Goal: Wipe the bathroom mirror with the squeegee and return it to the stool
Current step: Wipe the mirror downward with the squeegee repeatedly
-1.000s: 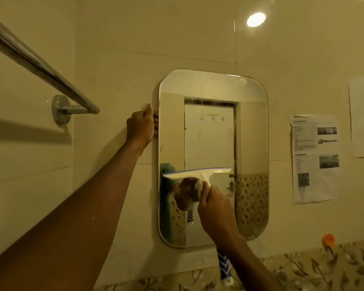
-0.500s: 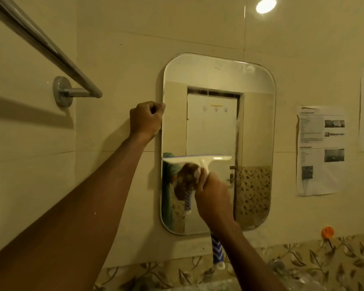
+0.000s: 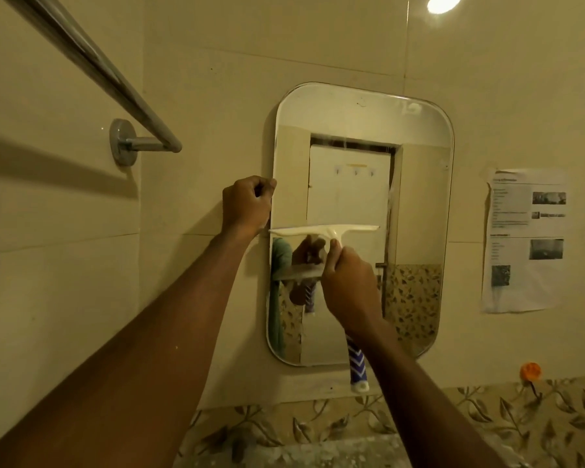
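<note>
A rounded rectangular mirror (image 3: 419,197) hangs on the beige tiled wall. My right hand (image 3: 350,285) grips the handle of a white squeegee (image 3: 321,230), whose blade lies level against the left half of the glass at mid height. The blue and white patterned handle end sticks out below my wrist. My left hand (image 3: 247,204) is curled around the mirror's left edge, above the blade. The stool is out of view.
A chrome towel bar (image 3: 92,67) juts from the left wall at head height. Printed paper sheets (image 3: 520,241) are stuck to the wall right of the mirror. An orange hook (image 3: 530,371) sits above a leaf-patterned tile band (image 3: 487,420) low down.
The squeegee blade has slid up and slightly left on the glass. My left hand has stayed on the mirror's left edge. The camera has tilted, so the mirror sits differently in view.
</note>
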